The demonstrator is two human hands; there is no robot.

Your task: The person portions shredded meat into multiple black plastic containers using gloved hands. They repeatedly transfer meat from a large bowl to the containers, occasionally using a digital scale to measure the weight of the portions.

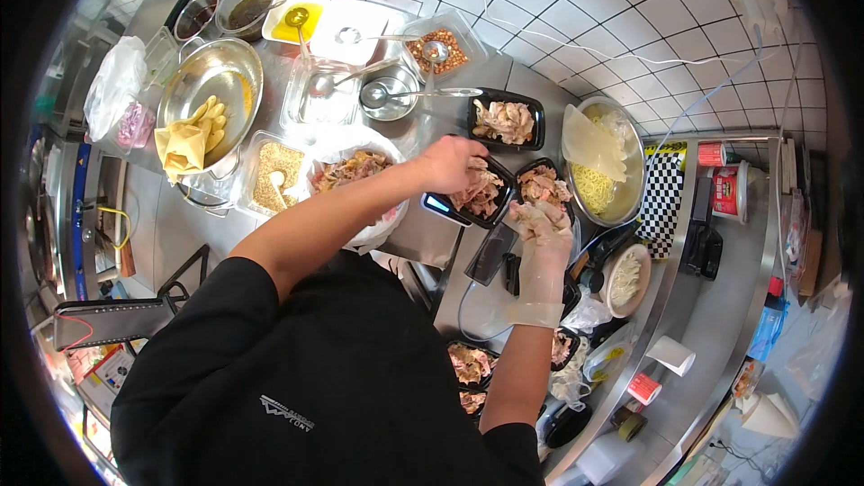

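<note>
Shredded meat [543, 216] fills my gloved right hand [540, 229] while my bare left hand [450, 165] grips the black tray [481, 193] on the surface [711, 324]; portioning underway, next dropping it in neatly.

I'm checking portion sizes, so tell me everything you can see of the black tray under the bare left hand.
The black tray is a shallow rectangular container, seemingly plastic, open with no lid. It sits on the steel counter on a small scale, heaped with pale shredded meat. The bare left hand rests on its near-left rim. A second filled tray lies beside it, under the gloved right hand.
</note>
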